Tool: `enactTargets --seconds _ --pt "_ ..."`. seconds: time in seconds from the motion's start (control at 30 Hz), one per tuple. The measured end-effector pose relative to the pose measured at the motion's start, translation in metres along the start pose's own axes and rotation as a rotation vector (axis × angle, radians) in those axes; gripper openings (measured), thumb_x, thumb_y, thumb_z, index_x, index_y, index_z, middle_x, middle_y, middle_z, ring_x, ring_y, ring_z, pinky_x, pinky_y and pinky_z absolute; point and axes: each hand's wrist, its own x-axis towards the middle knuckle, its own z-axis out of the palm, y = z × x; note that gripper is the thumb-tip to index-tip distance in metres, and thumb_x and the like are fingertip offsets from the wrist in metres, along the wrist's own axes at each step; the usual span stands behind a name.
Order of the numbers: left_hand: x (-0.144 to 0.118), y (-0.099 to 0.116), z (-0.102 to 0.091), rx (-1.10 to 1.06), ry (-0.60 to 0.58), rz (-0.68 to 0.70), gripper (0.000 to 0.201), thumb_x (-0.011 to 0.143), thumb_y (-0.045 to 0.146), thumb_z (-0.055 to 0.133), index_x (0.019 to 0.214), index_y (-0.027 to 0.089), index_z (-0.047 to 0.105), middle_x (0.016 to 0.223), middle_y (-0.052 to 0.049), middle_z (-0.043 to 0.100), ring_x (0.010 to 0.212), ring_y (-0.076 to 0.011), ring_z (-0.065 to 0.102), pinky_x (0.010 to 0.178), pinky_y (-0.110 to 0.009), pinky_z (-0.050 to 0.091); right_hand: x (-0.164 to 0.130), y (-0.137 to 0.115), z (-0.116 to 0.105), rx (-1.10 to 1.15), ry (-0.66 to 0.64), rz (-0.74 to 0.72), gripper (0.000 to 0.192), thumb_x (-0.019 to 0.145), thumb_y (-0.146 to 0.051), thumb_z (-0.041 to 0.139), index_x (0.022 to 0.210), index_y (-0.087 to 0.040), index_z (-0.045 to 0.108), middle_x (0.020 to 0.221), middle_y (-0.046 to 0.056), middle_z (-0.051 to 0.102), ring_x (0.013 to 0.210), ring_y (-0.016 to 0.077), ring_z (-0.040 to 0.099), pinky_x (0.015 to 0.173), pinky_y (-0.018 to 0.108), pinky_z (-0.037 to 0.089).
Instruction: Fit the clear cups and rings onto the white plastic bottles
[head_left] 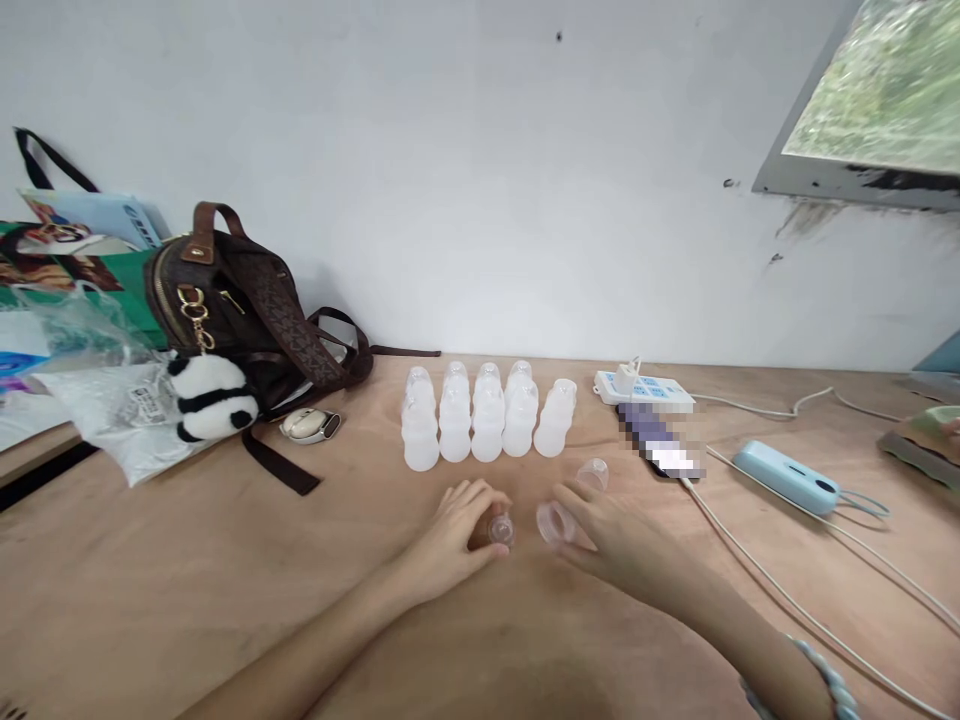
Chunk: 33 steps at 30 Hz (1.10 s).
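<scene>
Left hand (450, 535) is laid low on the tabletop (187, 590), its grip curled round a small clear bottle (500, 528) that is pinched at the fingertips. Right hand (615, 540) is set just opposite, grip pinching a clear cap (553, 522) between thumb and fingers, open end turned toward the bottle; the two are held near one another, not quite touching. A second clear cap (592, 472) is seen just behind the right hand, on the wood.

Behind the hands, white plastic bottles (487, 420) are ranged upright in close rows. To the left a brown bag (240, 300) with a panda toy (210, 395) is noted, plastic packets (112, 400) beside it. To the right a power strip (645, 388), a phone (660, 440) and a light-blue power bank (784, 477) with white cables are recorded.
</scene>
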Motion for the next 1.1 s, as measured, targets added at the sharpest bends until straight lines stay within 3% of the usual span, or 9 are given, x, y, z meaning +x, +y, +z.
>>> enactTargets --seconds 0.1,0.27,0.4,0.53,0.63,0.77,0.93,1.1 --pt "0.002 -0.004 0.004 -0.039 0.056 -0.012 0.064 0.074 0.031 0.079 0.128 0.025 0.045 0.125 -0.007 0.053 0.116 -0.0283 0.047 0.101 -0.044 0.036 0.017 -0.008 0.008 0.08 0.195 -0.141 0.025 0.089 -0.028 0.062 0.113 -0.021 0.057 0.099 0.007 0.061 0.081 0.0207 0.062 0.063 0.03 0.045" --pt "0.001 -0.011 0.003 -0.067 0.057 -0.006 0.086 0.063 0.04 0.087 0.133 0.025 0.041 0.128 -0.01 0.051 0.12 -0.0322 0.045 0.102 -0.047 0.036 0.032 -0.013 0.038 0.12 0.081 -0.191 0.043 0.083 -0.028 0.071 0.121 -0.019 0.055 0.109 0.009 0.061 0.095 0.0257 0.063 0.075 0.036 0.052" --pt "0.001 -0.013 0.003 -0.073 0.061 0.014 0.076 0.066 0.044 0.084 0.129 0.027 0.046 0.126 -0.009 0.052 0.117 -0.033 0.046 0.1 -0.049 0.036 0.031 -0.006 0.042 0.24 0.1 -0.134 0.048 0.082 -0.031 0.072 0.123 -0.02 0.051 0.112 0.008 0.062 0.101 0.0267 0.062 0.08 0.039 0.052" --pt "0.002 -0.012 0.003 -0.063 0.056 0.007 0.069 0.071 0.047 0.081 0.128 0.027 0.049 0.125 -0.008 0.054 0.114 -0.0315 0.048 0.099 -0.046 0.036 0.029 -0.004 0.037 0.341 0.167 -0.114 0.021 0.089 -0.025 0.063 0.108 -0.021 0.057 0.098 0.004 0.064 0.083 0.0203 0.063 0.07 0.032 0.05" --pt "0.003 -0.009 0.002 -0.02 0.04 0.019 0.046 0.076 0.044 0.077 0.114 0.025 0.059 0.121 -0.006 0.056 0.112 -0.029 0.048 0.097 -0.042 0.036 0.031 -0.008 0.042 0.37 0.204 -0.134 0.007 0.089 -0.014 0.058 0.093 -0.02 0.058 0.09 0.002 0.062 0.077 0.0172 0.062 0.068 0.028 0.048" --pt "0.003 -0.004 0.002 0.023 0.015 0.028 0.022 0.082 0.039 0.073 0.092 0.022 0.063 0.108 -0.002 0.061 0.104 -0.0253 0.05 0.091 -0.037 0.036 0.035 -0.013 0.056 0.343 0.266 -0.226 0.015 0.088 -0.005 0.054 0.083 -0.019 0.055 0.084 0.001 0.061 0.07 0.014 0.059 0.064 0.025 0.045" --pt "0.001 -0.001 0.003 0.1 -0.027 0.032 0.028 0.075 0.038 0.08 0.085 0.019 0.062 0.101 -0.002 0.062 0.098 -0.0244 0.051 0.087 -0.035 0.034 0.037 -0.013 0.064 0.106 0.483 -0.419 0.023 0.098 -0.016 0.043 0.077 -0.018 0.053 0.072 0.002 0.059 0.062 0.0157 0.051 0.058 0.028 0.037" --pt "0.001 -0.002 0.004 0.096 -0.018 0.067 0.03 0.076 0.042 0.078 0.09 0.02 0.062 0.103 -0.002 0.061 0.098 -0.0237 0.051 0.087 -0.034 0.034 0.035 -0.013 0.054 -0.029 0.596 -0.501 0.036 0.103 -0.02 0.031 0.075 -0.017 0.054 0.067 0.003 0.058 0.06 0.0167 0.046 0.056 0.03 0.032"
